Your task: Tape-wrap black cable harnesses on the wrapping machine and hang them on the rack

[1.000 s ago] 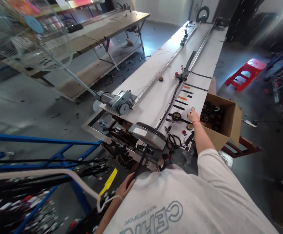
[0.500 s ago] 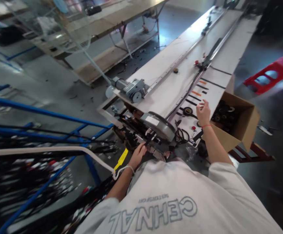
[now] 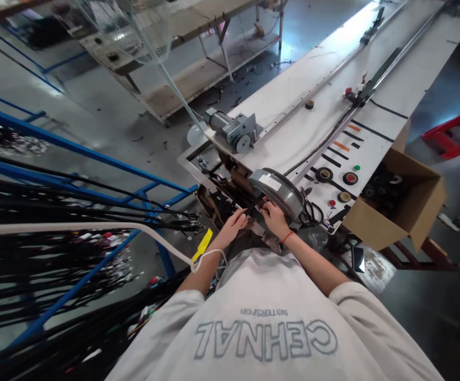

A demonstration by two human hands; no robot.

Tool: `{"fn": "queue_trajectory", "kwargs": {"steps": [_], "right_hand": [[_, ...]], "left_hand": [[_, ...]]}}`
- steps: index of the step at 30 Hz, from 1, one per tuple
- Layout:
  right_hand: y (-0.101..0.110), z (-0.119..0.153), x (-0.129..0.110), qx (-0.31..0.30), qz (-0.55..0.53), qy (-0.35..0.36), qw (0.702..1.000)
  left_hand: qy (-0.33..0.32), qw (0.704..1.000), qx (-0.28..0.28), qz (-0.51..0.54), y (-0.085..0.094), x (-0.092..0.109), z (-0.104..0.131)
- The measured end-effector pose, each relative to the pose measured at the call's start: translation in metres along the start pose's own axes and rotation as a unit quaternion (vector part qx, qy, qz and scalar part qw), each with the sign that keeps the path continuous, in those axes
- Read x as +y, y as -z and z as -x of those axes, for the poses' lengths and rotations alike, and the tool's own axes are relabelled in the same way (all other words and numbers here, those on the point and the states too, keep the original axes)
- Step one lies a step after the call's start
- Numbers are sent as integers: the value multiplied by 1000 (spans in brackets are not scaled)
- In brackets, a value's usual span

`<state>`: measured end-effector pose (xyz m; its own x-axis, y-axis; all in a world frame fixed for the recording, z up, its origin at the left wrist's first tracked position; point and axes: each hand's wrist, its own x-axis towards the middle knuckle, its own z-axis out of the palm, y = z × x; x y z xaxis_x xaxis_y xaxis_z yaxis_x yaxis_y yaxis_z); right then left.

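Observation:
My left hand [image 3: 233, 226] is closed, with its fingertips pinching a dark strip [image 3: 255, 205] that looks like a wire bundle or tape. Close on the other side, my right hand [image 3: 275, 219] has its fingers drawn together at the same strip; what exactly they grip is hidden. Both hands are low at the near end of a long white machine table [image 3: 293, 127], beside a round grey disc-shaped housing [image 3: 279, 191] with a white label. A white cord with a yellow tag [image 3: 202, 244] runs by my left wrist.
An open cardboard box [image 3: 400, 217] with dark rolls stands at the right. Tape rolls [image 3: 324, 174], a green button [image 3: 357, 168] and black and orange strips lie along the table edge. A blue rack [image 3: 95, 180] with hanging black cables fills the left. A red stool [image 3: 452, 129] is far right.
My right hand has come from the table's strips and tape rolls down to the left, beside my left hand. The left hand remains at the dark strip. The view has shifted somewhat.

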<state>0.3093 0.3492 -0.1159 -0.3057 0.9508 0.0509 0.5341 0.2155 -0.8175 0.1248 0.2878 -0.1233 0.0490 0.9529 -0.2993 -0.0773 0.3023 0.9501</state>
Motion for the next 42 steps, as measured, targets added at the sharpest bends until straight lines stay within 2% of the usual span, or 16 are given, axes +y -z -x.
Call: {"fn": "queue_trajectory", "kwargs": {"steps": [3,8,13,16,20,25,29,31,33,34,35,36,37,38,40,42], "right_hand": [[5,8,-2,22,-15,30,999],[10,5,-14,-16,0,43,999],[13,2,-28,29,-29,57,998],[13,-1,-34,-7,-44,98,994],[14,-7,-28,-64,-31,122,990],[12,-5,-12,-12,19,136,990],[4,-11,-31,-70,74,154,983],[12,-7,-44,-113,108,177,972],[35,5,-45,-120,147,190,963],[53,13,-38,-94,172,175,965],[74,21,-25,-36,205,121,971],[96,27,-7,96,238,-5,967],[118,32,15,201,255,-131,937],[136,34,39,267,248,-245,898],[161,33,85,295,169,-411,846],[167,29,119,292,111,-474,823]], "left_hand": [[-14,999,-2,-48,-1,-9,-1],[-43,986,2,-163,-8,-22,1],[-37,984,14,-174,-16,-24,3],[-34,982,16,-183,-17,-23,4],[-28,980,19,-196,-16,-22,4],[-57,969,23,-237,-20,-6,12],[-136,927,31,-348,-26,13,26],[-120,929,42,-349,-23,13,32],[-60,943,24,-326,-14,4,39],[-23,947,-2,-319,-8,-3,43],[14,947,-26,-319,-2,-12,47],[45,944,-41,-324,4,-20,53],[66,941,-41,-329,9,-27,59],[77,940,-26,-331,12,-34,65],[81,940,18,-331,14,-40,76],[80,940,34,-329,13,-41,84]]}}
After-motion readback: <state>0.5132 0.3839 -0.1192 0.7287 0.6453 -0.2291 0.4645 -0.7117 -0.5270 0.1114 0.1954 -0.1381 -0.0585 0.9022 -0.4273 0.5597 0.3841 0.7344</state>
